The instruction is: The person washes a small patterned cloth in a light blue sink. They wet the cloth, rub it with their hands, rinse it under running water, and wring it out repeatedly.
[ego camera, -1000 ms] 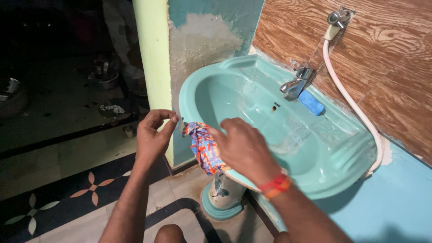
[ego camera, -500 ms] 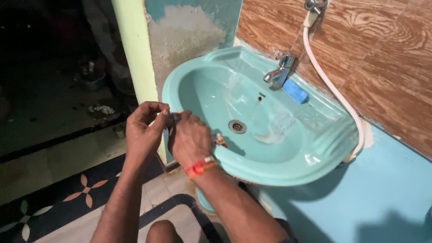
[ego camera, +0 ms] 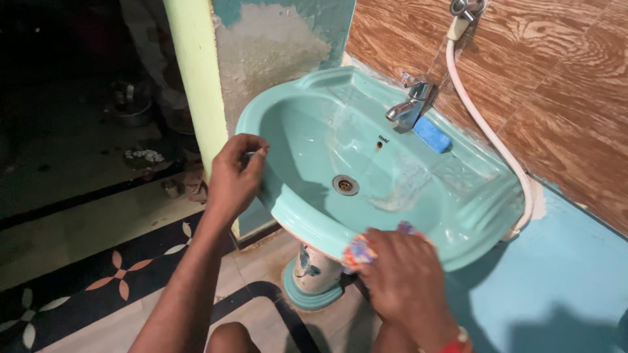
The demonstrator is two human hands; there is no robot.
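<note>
I see right hand (ego camera: 402,278) closed on multicoloured patterned cloth (ego camera: 358,250), pressed against near rim of turquoise ceramic washbasin (ego camera: 484,212). Left hand (ego camera: 235,178) pinches far-left rim, fingers curled, holds nothing else. Cloth lies right of left hand.

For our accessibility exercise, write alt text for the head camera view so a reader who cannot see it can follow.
A person's right hand presses a multicoloured cloth against the front rim of a turquoise washbasin, while the left hand grips its left edge. A chrome tap and blue soap bar sit at the back, below wood-pattern wall tiles.
</note>
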